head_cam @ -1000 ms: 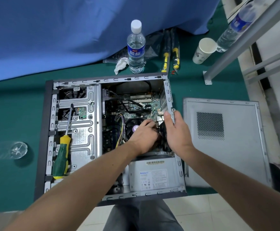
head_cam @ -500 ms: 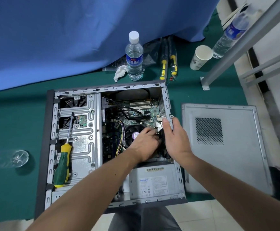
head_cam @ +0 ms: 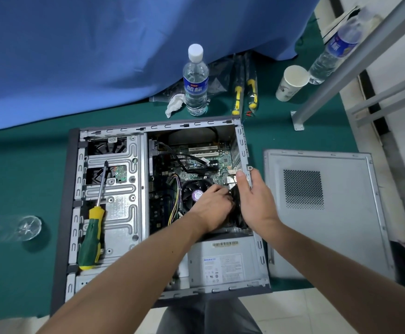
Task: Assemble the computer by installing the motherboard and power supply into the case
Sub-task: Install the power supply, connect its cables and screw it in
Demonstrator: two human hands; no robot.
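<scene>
Grey steel case [head_cam: 243, 150] on green surface [head_cam: 23, 169]: left hand [head_cam: 212, 208] curled by the motherboard [head_cam: 196, 162] fan, grasp unclear; right hand [head_cam: 254, 201] grips the case's rear edge.

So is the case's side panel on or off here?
Off. The side panel lies flat on the green mat beside the case, whose motherboard is exposed.

Matt metal case [head_cam: 243, 150], seemingly paper cup [head_cam: 290, 84]
</scene>
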